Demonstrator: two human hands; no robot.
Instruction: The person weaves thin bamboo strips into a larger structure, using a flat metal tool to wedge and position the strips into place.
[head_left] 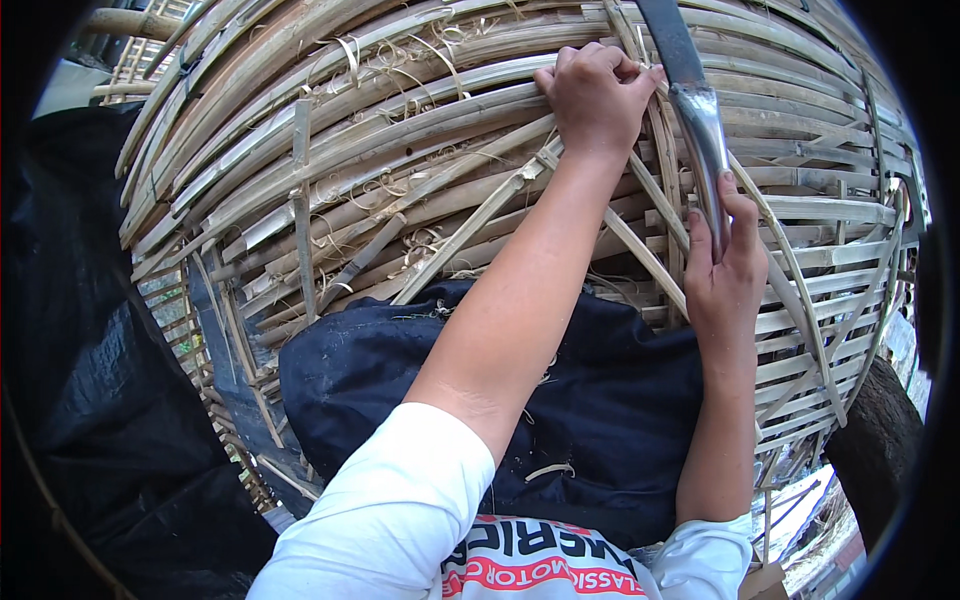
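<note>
The left hand (600, 100) reaches to the far middle, its fingers bent and narrow, and seems to pinch a pale, narrow bamboo strip (663, 140); the exact contact of its fingertips is partly hidden. The strip lies in the far part of the scene, a little right of the middle, just beside a long knife with a dark flat blade and a shiny metal handle (703, 125). The right hand (728, 235) is closed around the near end of this handle, with the thumb on the left side and a finger lying along the right side, probably so that the blade can be steered well. The blade points to the far side, which likely keeps it away from the body. A dark blue cloth (610, 390) is spread on the near side, before the person, perhaps as protection for the legs. Under all this are light brown bamboo slats (800, 122), and thin curled bamboo shavings (349, 60) lie loose on them at the far left. Other pale split-bamboo pieces (475, 232) cross the slats near the left forearm, within easy reach.
</note>
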